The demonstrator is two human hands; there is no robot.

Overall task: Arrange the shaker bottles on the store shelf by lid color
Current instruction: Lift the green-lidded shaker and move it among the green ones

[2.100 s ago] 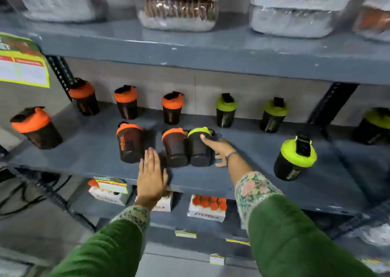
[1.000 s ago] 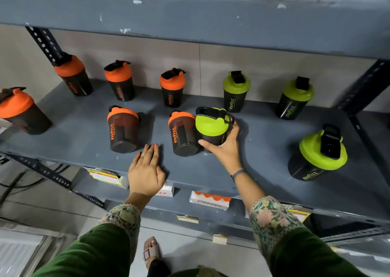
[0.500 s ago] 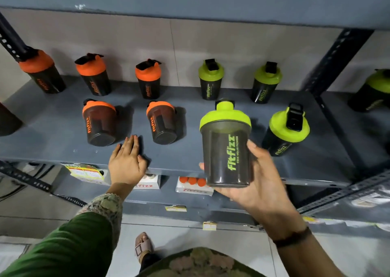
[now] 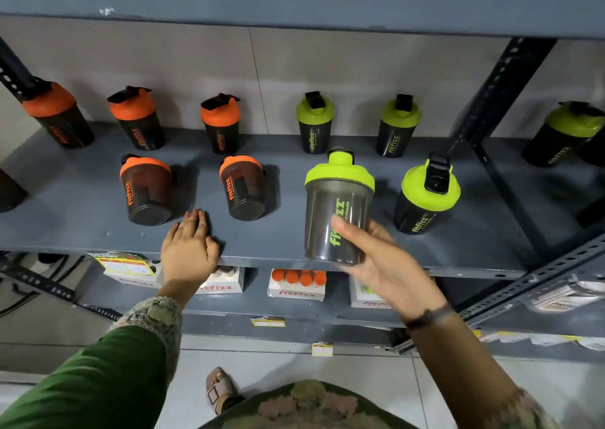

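Your right hand (image 4: 386, 265) held a smoky-grey bottle (image 4: 337, 212) with a lime-green lid and green lettering. Orange-lidded bottles (image 4: 147, 189) were dark brown; the shelf (image 4: 82, 229) was slate grey, your sleeves (image 4: 98, 379) green with floral cuffs.

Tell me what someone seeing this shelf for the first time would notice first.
Most striking is the dark translucent shaker bottle with a lime green lid, held upright in the right hand in front of the grey metal shelf. Behind it, the shelf splits by colour: orange-lidded dark bottles to the left, green-lidded ones to the right. The left hand rests flat on the shelf's front edge.
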